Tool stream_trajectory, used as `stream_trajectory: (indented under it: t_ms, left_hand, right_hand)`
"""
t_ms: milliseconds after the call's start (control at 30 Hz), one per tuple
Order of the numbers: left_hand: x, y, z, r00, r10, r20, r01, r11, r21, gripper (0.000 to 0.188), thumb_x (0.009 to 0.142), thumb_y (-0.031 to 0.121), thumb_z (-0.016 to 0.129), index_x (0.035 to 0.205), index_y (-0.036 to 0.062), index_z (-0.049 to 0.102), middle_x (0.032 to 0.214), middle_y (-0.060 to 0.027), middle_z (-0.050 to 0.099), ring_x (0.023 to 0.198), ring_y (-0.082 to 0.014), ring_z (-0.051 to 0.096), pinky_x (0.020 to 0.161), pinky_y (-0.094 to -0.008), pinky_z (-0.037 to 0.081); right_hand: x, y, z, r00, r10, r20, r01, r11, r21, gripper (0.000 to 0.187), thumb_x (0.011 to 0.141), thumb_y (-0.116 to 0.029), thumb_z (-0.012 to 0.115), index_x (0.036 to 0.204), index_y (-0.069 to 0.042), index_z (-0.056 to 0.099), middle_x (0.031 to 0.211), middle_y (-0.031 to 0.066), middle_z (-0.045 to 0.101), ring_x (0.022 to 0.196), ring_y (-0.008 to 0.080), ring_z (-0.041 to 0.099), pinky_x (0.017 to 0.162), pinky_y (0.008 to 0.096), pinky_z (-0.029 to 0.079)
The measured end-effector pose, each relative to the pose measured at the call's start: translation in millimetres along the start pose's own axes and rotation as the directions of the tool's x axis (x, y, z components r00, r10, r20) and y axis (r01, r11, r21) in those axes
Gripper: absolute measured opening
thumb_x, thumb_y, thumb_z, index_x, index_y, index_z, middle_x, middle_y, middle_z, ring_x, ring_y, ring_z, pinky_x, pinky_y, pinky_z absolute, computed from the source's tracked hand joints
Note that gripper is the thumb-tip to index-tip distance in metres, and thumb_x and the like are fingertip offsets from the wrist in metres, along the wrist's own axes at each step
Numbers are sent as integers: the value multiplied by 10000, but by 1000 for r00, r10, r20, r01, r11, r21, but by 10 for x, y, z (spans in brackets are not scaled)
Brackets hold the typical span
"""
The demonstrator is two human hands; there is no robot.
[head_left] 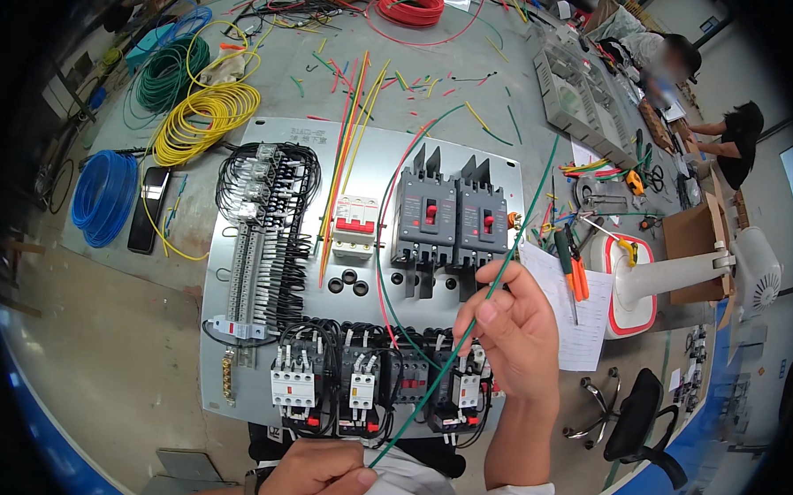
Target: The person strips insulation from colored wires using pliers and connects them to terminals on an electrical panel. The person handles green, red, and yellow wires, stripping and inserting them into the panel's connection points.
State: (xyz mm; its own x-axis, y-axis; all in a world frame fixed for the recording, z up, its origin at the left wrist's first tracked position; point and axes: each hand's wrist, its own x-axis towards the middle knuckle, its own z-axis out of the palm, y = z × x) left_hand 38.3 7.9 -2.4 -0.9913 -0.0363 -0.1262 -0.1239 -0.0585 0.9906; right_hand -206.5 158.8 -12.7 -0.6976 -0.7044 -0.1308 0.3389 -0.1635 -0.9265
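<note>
A green wire [529, 213] runs slantwise between my hands and on past the right one toward the upper right. My right hand [517, 332] pinches it between thumb and fingers, above the lower right of a metal mounting panel [358, 310]. At the panel's near edge my left hand [320, 474] is closed around the wire's lower end. Two dark grey circuit breakers [427, 215] with red switches stand just beyond my right hand. Contactors [293, 386] line the panel's near side, some behind the wire. A small white breaker [355, 224] with red levers sits mid-panel.
Yellow [209, 120], green [167, 76] and blue wire coils [105, 198] lie at left beside a phone [149, 208]. A red coil [410, 7] is at the back. Orange-handled screwdrivers [579, 278], papers [587, 331] and a white fan [669, 281] are at right. Two people work farther off.
</note>
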Motion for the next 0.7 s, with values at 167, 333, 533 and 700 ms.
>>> stream_trajectory:
  t_ms: [167,333,533,700]
  left_hand:
    - [-37,3,16,999,31,-31,-28,997,78,295,965,57,601,701,3,480,627,-74,466,515,-213,441,487,-336,341]
    - [-64,-17,34,997,3,-72,2,998,67,278,967,64,602,717,7,496,620,-79,461,508,-228,441,486,-337,344]
    - [-13,-24,30,997,70,-44,-67,995,77,254,962,54,612,737,5,504,646,-84,462,525,-242,440,493,-356,346]
    - [118,50,-17,989,148,-15,-142,969,202,252,942,62,649,741,23,502,648,-87,448,533,-281,453,493,-382,351]
  right_hand:
    - [-36,24,-39,999,-45,-6,44,999,-24,273,988,-72,640,1213,-19,496,855,151,720,694,143,663,648,263,544]
    - [-36,18,-66,997,-76,-12,75,994,-76,257,982,-79,652,1181,-27,497,854,155,728,702,144,674,651,256,551]
    - [-47,1,-57,994,-111,-8,112,993,35,290,978,-53,635,1210,-19,465,877,191,714,708,169,674,647,270,553]
    - [-400,53,245,969,166,183,-181,981,69,376,936,45,664,1235,-32,450,944,184,718,832,193,702,749,304,571]
